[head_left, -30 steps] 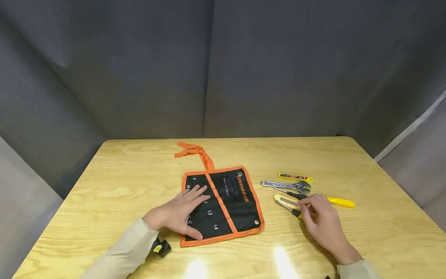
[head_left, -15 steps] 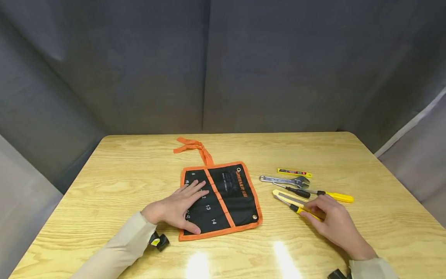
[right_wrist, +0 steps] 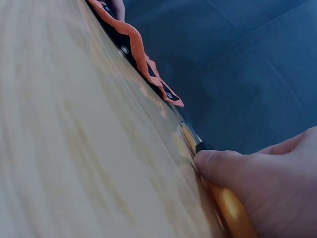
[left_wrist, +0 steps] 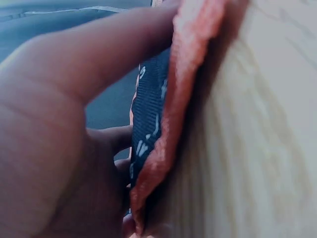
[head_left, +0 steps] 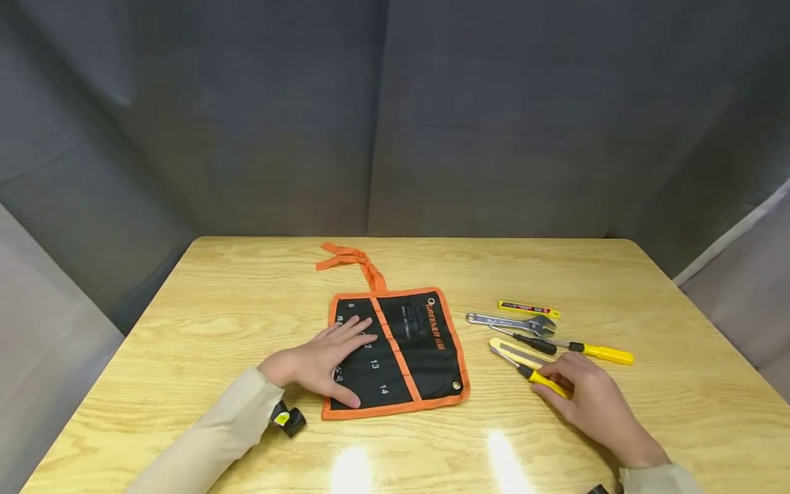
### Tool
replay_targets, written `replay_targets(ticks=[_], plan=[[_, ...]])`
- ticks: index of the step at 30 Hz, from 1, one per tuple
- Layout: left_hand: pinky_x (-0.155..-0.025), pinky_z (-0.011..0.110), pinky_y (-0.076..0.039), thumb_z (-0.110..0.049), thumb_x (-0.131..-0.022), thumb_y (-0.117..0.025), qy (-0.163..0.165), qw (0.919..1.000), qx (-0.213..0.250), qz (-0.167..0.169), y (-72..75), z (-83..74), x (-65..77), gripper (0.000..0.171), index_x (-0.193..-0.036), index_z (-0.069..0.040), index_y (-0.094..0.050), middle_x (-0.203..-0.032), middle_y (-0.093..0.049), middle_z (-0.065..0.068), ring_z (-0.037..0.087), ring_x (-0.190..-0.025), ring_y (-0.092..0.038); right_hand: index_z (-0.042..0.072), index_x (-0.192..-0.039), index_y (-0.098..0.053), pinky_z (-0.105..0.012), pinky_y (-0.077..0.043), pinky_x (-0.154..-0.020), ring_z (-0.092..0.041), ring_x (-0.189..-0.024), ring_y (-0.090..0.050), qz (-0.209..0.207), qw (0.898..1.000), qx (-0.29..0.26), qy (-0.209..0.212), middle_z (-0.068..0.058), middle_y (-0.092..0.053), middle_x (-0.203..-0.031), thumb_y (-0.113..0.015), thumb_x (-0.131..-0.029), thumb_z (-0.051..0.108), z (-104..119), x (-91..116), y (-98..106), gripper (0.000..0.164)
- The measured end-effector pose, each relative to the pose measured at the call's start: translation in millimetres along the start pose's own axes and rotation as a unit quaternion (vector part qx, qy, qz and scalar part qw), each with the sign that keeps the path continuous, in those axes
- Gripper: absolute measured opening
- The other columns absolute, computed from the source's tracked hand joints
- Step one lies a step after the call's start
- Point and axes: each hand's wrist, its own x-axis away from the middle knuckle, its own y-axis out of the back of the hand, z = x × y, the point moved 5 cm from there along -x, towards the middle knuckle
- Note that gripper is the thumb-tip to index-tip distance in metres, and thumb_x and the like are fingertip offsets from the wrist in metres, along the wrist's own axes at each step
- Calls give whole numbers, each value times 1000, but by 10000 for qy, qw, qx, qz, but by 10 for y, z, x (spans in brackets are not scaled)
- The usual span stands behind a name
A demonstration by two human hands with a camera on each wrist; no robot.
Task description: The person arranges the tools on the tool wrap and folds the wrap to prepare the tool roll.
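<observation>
My left hand (head_left: pixel 324 363) lies spread on the left half of a black tool pouch (head_left: pixel 426 370) with orange trim and printed numbers. In the left wrist view, the thumb crosses the pouch's orange edge (left_wrist: pixel 171 124). At the right, my right hand (head_left: pixel 589 401) pinches the yellow handle of a screwdriver (head_left: pixel 551 383). Its shaft lies across a yellow utility knife (head_left: pixel 518 351), partly under the fingers. The right wrist view shows the thumb against the handle (right_wrist: pixel 228 208). Just beyond are a black-handled screwdriver (head_left: pixel 535 342) and another yellow-handled screwdriver (head_left: pixel 607 354).
An adjustable wrench (head_left: pixel 512 322) and a flat yellow case (head_left: pixel 529 309) lie behind the screwdrivers. Orange ties (head_left: pixel 352 259) extend from the pouch's far edge. Grey curtains (head_left: pixel 278 137) surround the wooden table (head_left: pixel 216 315).
My right hand has shifted right and nearer, uncovering more of the utility knife and the screwdrivers, and its fingers are now at the near screwdriver's handle. The left hand stays on the pouch.
</observation>
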Motion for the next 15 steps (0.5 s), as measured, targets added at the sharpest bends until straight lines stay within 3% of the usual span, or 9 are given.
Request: replay_targets(ticks=[7,15], plan=[[-117,58,-7,-52,-76,-76,-177,9998,2,-91,21,27,-25,102,-154,-11,-23,-163,-4,12,33,-150,1,13,-82,-70,-14,-33,-55,0,-67,-37,-24,10000,-39,62,11,-52,-74,-88,-61,7,105,8,-30,28],[-116,59,-7,-52,-76,-77,-206,9995,105,-197,34,53,-9,101,-153,-12,-25,-163,-5,11,33,-150,0,12,-87,-69,-11,-36,-61,-1,-71,-43,-99,9992,-252,294,8,-57,-81,-86,-64,4,334,-92,-85,29]])
